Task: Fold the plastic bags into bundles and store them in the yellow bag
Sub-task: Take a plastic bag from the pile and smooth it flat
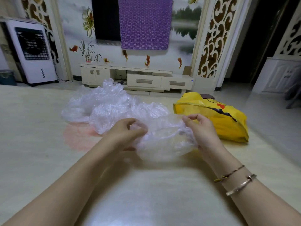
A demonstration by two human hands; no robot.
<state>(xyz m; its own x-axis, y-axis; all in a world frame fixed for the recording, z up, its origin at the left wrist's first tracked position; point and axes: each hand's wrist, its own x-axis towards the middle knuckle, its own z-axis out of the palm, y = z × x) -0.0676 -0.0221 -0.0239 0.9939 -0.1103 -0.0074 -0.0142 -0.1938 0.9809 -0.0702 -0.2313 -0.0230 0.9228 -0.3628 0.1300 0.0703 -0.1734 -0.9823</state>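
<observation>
Hands gripping a crinkled clear plastic bag (162,144).
Left hand (123,134) and right hand (202,131) are pinching its edges, just left of the yellow printed bag (224,118).

From my feed: pale glossy floor (32,144), reflecting soft light. Low cream TV cabinet (136,79) against the far wall, a painted mural (107,51) of fish and flowers behind it. Purple cloth (145,23) draped over a dark screen (105,18). White air cooler (32,51) at left. Carved lattice panels (213,38) flank the wall.
</observation>
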